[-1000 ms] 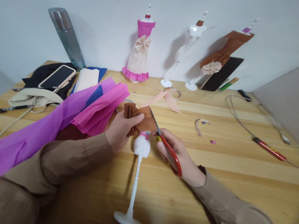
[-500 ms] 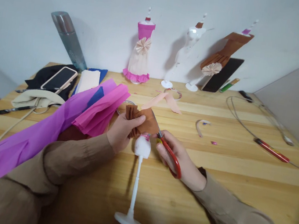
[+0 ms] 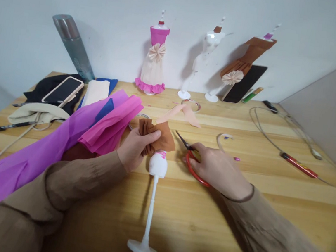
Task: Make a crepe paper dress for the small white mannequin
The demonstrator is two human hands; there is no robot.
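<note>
My left hand point(image 3: 136, 148) is closed on pleated brown crepe paper point(image 3: 166, 137), its thumb pressed on the folds. The paper lies over the upper part of a small white mannequin point(image 3: 158, 165), which is tipped with its round base toward me. A bit of pink shows at the paper's lower edge; the rest of the figure's top is hidden. To the right, my right hand point(image 3: 218, 168) grips red-handled scissors point(image 3: 195, 169). Their blades look closed and point up and left, apart from the paper.
Purple crepe paper point(image 3: 20, 176) and pink paper point(image 3: 107, 130) lie at left beside a phone point(image 3: 63, 89). Along the wall stand a bottle point(image 3: 73, 46), a pink-dressed mannequin point(image 3: 155, 61), a bare one point(image 3: 207, 56) and a brown-dressed one point(image 3: 249, 54). A red-handled corded tool point(image 3: 298, 165) lies right.
My right hand has drawn the scissors away from the brown paper, to the right and lower toward the table. My left hand keeps its hold on the paper. The view has shifted slightly.
</note>
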